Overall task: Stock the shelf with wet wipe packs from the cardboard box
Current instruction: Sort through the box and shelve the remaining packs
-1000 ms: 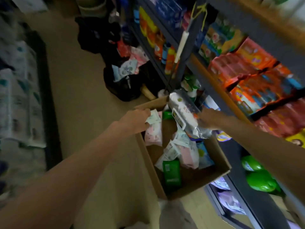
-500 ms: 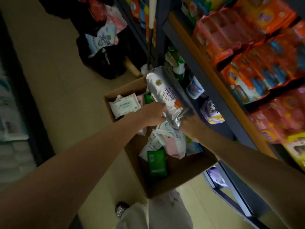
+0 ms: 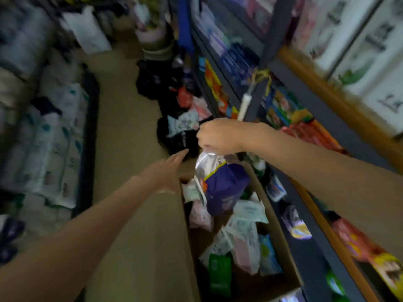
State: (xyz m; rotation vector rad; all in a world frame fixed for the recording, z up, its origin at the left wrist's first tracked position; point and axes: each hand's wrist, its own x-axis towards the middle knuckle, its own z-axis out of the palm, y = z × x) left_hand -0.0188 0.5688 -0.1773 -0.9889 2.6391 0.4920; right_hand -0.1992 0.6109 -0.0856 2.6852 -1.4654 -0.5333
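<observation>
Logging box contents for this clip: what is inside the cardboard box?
The cardboard box holds loose packs: white ones, a pink one, a green one. The hanging purple pack in the right hand covers some.

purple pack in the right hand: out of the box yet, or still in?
Mostly out. The right hand pinches the purple pack by its top edge; it hangs above the cardboard box, its lower end still among the packs.

Your clearest lane is the bare floor (image 3: 117, 118) running up the centre-left of the frame. Cardboard box (image 3: 281, 236) at lower centre is open-topped but crowded with packs. Shelf (image 3: 327, 243) on the right is packed; black bags (image 3: 174, 136) block the floor at centre.
</observation>
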